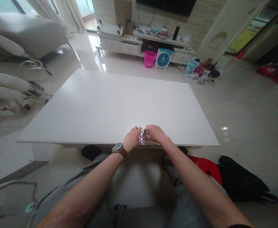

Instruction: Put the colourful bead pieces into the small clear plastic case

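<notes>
A small shiny packet with colourful print [142, 136] is between my two hands at the near edge of the white table [129, 98]. My left hand [132, 139], with a brown-strapped watch [120, 150] on its wrist, has its fingers closed on the packet's left side. On the other side, my right hand [155, 133] pinches the packet near its top right. The fingers cover part of the packet, and its exact contents cannot be made out.
Beyond the table stand a pink basket [150, 59], a blue and white box fan [163, 59] and a white TV cabinet [129, 47]. A red stool [207, 167] and a black bag-like heap [243, 180] lie at the right. Exercise equipment [13, 82] is at the left.
</notes>
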`<act>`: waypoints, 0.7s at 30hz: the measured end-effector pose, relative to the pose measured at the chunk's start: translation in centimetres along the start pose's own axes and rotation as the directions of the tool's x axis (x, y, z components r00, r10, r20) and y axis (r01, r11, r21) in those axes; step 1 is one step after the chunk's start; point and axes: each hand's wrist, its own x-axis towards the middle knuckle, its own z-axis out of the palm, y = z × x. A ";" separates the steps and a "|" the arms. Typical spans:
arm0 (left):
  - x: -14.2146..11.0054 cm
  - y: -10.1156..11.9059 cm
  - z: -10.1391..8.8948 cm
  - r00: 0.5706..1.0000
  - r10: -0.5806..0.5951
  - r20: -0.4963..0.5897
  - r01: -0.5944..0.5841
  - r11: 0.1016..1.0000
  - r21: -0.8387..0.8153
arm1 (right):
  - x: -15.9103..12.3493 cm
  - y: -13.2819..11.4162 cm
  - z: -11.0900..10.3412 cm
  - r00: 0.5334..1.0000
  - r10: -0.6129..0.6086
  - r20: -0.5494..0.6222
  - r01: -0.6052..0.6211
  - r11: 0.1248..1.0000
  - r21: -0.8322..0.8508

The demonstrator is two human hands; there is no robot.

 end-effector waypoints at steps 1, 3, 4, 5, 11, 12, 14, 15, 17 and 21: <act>0.0 0.0 0.0 1.000 -0.001 0.002 0.001 1.000 0.000 | 0.0 0.0 0.0 1.000 0.005 0.001 -0.005 1.000 -0.004; 0.0 0.1 -0.1 1.000 -0.004 0.009 0.004 1.000 -0.002 | 0.0 0.1 0.0 1.000 0.005 -0.004 -0.005 1.000 -0.010; -0.1 0.1 -0.1 1.000 -0.004 0.011 0.004 1.000 -0.005 | 0.0 0.1 0.0 1.000 0.002 -0.008 -0.002 1.000 -0.009; -0.1 0.1 -0.2 1.000 -0.005 0.011 0.005 1.000 -0.010 | 0.0 0.1 0.0 1.000 -0.001 -0.011 0.001 1.000 -0.006; -0.1 0.1 -0.1 1.000 -0.006 0.010 0.007 1.000 -0.030 | 0.0 0.2 0.0 1.000 -0.001 0.006 0.001 1.000 0.023; -0.1 0.1 0.0 1.000 -0.004 0.007 0.005 1.000 -0.028 | 0.1 0.4 -0.1 1.000 0.012 -0.015 -0.011 0.999 0.039; 0.0 0.0 0.1 1.000 -0.001 -0.003 0.001 1.000 -0.024 | 0.1 1.1 -0.3 0.993 0.067 -0.096 -0.060 0.995 0.081; 0.0 -0.1 0.1 1.000 0.000 -0.005 0.000 1.000 -0.021 | 0.2 1.6 -0.3 0.984 0.109 -0.140 -0.094 0.990 0.105; 0.0 -0.1 0.1 1.000 0.000 0.000 0.000 1.000 -0.016 | 0.2 2.7 -0.3 0.960 0.196 -0.199 -0.169 0.974 0.148; -0.1 0.0 0.0 1.000 -0.006 0.013 0.006 1.000 -0.019 | 0.4 4.3 0.7 0.958 0.244 -0.151 -0.214 0.958 0.190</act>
